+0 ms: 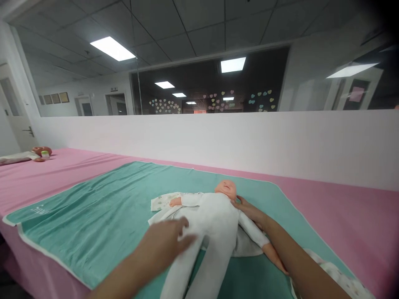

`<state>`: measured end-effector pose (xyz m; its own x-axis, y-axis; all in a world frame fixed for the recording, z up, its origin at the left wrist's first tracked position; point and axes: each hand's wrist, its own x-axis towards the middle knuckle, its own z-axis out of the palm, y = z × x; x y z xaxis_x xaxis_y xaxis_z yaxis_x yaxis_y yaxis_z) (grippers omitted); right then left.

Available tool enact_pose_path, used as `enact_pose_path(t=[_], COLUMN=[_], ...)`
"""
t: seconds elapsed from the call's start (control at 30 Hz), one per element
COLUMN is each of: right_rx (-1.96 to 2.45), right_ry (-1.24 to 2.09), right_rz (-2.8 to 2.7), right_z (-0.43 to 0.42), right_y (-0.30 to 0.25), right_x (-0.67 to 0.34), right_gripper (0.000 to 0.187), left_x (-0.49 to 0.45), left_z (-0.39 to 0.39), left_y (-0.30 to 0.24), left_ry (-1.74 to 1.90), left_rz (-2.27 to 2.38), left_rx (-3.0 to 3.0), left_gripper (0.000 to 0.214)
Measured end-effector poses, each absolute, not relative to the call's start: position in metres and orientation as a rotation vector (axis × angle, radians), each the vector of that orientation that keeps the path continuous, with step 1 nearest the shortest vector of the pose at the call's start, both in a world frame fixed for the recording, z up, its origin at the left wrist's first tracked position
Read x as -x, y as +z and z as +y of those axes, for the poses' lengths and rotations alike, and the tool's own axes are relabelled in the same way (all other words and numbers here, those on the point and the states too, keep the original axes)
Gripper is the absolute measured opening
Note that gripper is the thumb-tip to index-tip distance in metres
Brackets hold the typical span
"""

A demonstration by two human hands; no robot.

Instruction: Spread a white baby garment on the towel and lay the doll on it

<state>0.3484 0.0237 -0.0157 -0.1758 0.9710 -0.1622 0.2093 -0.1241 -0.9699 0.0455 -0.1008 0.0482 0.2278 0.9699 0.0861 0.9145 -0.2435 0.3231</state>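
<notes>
A baby doll [220, 214] in a white outfit lies on its back on a green blanket [102, 220], its head [226, 189] away from me. My right hand [251, 211] is at the doll's neck and shoulder, thumb in front and fingers partly hidden behind. Over the doll's hip and leg hovers my left hand [165, 241], slightly blurred, its thumb and fingers apart and nothing in them. Beneath the doll, a white garment [163, 202] with a small print is spread out, one sleeve lying beside the doll's bent arm.
The blanket lies on a pink-covered table [352, 216] along a white half wall [199, 137] with a window above. At the far left another doll [25, 155] lies beside a small bottle [45, 155]. Patterned cloth [336, 274] sits under my right forearm.
</notes>
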Motion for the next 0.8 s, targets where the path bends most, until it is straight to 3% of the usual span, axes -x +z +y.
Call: enact_pose_path(t=[0.07, 0.17, 0.3, 0.43, 0.57, 0.8], right_rx=[1.366, 1.464, 1.632, 1.421, 1.280, 1.455], right_ry=[1.391, 1.179, 0.456, -0.218, -0.221, -0.043], right_rz=[-1.436, -1.535, -1.628, -1.781, -2.123, -2.622], right_z=[0.028, 0.032, 0.029, 0.016, 0.017, 0.063], right_y=[-0.018, -0.022, -0.020, -0.004, 0.011, 0.018], right_x=[-0.351, -0.354, -0.345, -0.302, -0.236, -0.176], right_gripper=[0.099, 0.096, 0.087, 0.044, 0.029, 0.036], left_x=[-0.037, -0.021, 0.000, 0.012, 0.014, 0.019], left_z=[-0.050, 0.019, 0.058, 0.058, 0.060, 0.065], left_y=[0.048, 0.021, -0.026, -0.039, -0.036, -0.038], left_ry=[0.614, 0.865, 0.978, 1.021, 1.009, 0.995], left_rz=[1.792, 1.787, 1.770, 1.649, 1.642, 1.497], left_rx=[-2.294, -2.232, -2.124, -2.088, -2.063, -1.946], left_gripper=[0.031, 0.026, 0.031, 0.032, 0.032, 0.037])
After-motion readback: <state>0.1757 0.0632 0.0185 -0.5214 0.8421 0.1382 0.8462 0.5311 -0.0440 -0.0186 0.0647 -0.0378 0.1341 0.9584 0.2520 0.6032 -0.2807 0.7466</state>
